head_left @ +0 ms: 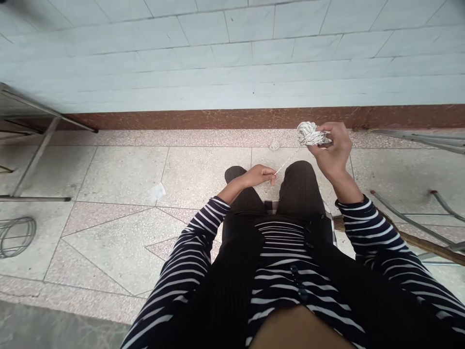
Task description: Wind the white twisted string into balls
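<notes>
A bundle of white cord (308, 134), wound into a thick ball, is gripped by my right hand (334, 145) in front of the wall base. From the bundle a single strand (286, 162) runs down and left to my left hand (259, 175). The left fingers pinch the strand above my knees, and it looks taut between the two hands. Beyond my knees, a small pale coil (275, 145) lies on the floor; its material is too small to make out.
A white tiled wall (218, 63) with a brown skirting rises ahead. Metal frame legs (36, 155) and a wire coil (18, 236) are at left. Curved metal legs (407, 213) and a wooden pole (425, 242) lie at right. A white scrap (157, 192) rests on the floor.
</notes>
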A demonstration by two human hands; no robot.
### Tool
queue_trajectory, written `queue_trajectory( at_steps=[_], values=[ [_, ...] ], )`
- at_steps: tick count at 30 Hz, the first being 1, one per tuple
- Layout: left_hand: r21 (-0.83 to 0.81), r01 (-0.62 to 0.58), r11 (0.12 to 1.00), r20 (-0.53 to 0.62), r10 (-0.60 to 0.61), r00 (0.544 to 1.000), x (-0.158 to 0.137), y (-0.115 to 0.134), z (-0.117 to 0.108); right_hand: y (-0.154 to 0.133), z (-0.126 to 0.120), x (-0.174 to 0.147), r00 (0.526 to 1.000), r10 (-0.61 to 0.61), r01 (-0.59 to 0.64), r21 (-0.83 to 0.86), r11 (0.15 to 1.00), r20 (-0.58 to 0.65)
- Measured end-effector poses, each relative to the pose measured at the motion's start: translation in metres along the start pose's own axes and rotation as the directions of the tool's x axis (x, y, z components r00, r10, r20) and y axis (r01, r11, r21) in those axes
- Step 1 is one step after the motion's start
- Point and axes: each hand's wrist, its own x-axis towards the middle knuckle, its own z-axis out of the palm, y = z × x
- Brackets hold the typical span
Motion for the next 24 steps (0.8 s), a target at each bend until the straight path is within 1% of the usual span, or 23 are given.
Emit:
queue_trajectory(
  at_steps=[2,3,5,7,8,9,10,12,14,16,18,19,21,22,23,24],
  values=[
    [0.040,-0.011,0.999,-0.149,0.017,0.989,0.011,-0.002,-0.004,-0.017,-0.001,0.001,0.998,-0.052,0.049,0.112,0.992,0.019],
    [0.067,-0.035,0.997,-0.240,0.050,0.969,0.019,0.000,-0.007,-0.026,0.000,0.001,0.996,-0.075,0.067,0.155,0.986,0.053],
    [0.124,-0.127,0.984,-0.384,0.165,0.908,0.035,0.010,-0.013,-0.043,0.003,0.001,0.983,-0.116,0.084,0.212,0.974,0.140],
    [0.157,-0.245,0.957,-0.457,0.290,0.841,0.050,0.027,-0.018,-0.057,0.007,0.004,0.969,-0.140,0.088,0.246,0.965,0.203],
    [0.160,-0.302,0.940,-0.469,0.341,0.815,0.056,0.036,-0.019,-0.063,0.008,0.008,0.965,-0.144,0.087,0.252,0.964,0.217],
    [0.155,-0.348,0.925,-0.472,0.379,0.796,0.061,0.045,-0.019,-0.068,0.009,0.013,0.965,-0.142,0.086,0.247,0.965,0.220],
    [0.139,-0.384,0.913,-0.465,0.402,0.788,0.063,0.053,-0.018,-0.073,0.008,0.020,0.968,-0.133,0.081,0.236,0.968,0.213],
    [0.082,-0.429,0.899,-0.427,0.421,0.800,0.063,0.065,-0.016,-0.080,0.005,0.038,0.975,-0.106,0.066,0.204,0.977,0.194],
    [0.013,-0.439,0.898,-0.377,0.411,0.830,0.057,0.072,-0.014,-0.084,-0.001,0.058,0.984,-0.095,0.070,0.160,0.985,0.149],
    [-0.032,-0.413,0.910,-0.326,0.381,0.865,0.047,0.073,-0.015,-0.084,-0.006,0.080,0.989,-0.126,0.120,0.077,0.990,0.080],
    [-0.025,-0.353,0.935,-0.272,0.334,0.903,0.035,0.072,-0.018,-0.079,-0.009,0.100,0.984,-0.177,0.177,-0.048,0.983,0.020],
    [-0.004,-0.317,0.948,-0.244,0.306,0.920,0.028,0.071,-0.020,-0.074,-0.009,0.108,0.982,-0.190,0.191,-0.115,0.975,0.015],
    [0.051,-0.247,0.968,-0.206,0.252,0.946,0.014,0.071,-0.025,-0.060,-0.006,0.119,0.983,-0.180,0.184,-0.226,0.957,0.041],
    [0.079,-0.217,0.973,-0.199,0.229,0.953,0.007,0.071,-0.028,-0.052,-0.003,0.121,0.985,-0.152,0.168,-0.258,0.951,0.080],
    [0.106,-0.194,0.975,-0.195,0.211,0.958,0.001,0.072,-0.031,-0.044,0.000,0.120,0.982,-0.118,0.155,-0.266,0.951,0.150],
    [0.136,-0.176,0.975,-0.193,0.200,0.960,-0.005,0.073,-0.034,-0.038,0.005,0.115,0.965,-0.081,0.145,-0.249,0.958,0.251]
  ],
)
